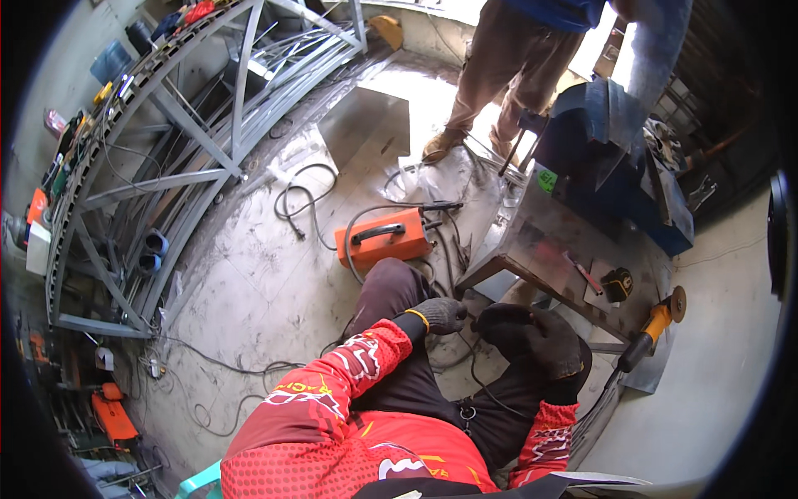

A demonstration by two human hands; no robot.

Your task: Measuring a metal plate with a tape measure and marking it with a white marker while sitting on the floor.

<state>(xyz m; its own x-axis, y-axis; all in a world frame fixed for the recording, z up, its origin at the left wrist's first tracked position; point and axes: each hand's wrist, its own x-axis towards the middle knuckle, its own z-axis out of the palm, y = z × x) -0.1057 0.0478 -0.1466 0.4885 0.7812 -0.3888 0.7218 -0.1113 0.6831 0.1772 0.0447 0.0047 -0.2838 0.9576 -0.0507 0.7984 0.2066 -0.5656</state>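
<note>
My left hand [444,316], in a grey knit glove with a yellow cuff edge, is closed over my lap in front of the orange welding machine [387,239]. Close by to its right, my right hand [544,339] wears a bulky dark glove, its fingers curled toward the left. Whatever lies between the two hands is too dark to make out. A thin black cable [485,384] passes below them across my legs. Just beyond my right hand stands a metal table [532,241] holding a tape measure [617,284] and a red marker-like stick [582,271].
A yellow angle grinder [650,334] rests at the table's right end. A blue machine [594,133] sits behind, near a standing person [511,66]. Loose cables [312,200] and a metal sheet [366,125] lie on the floor. A steel rack [166,179] fills the left.
</note>
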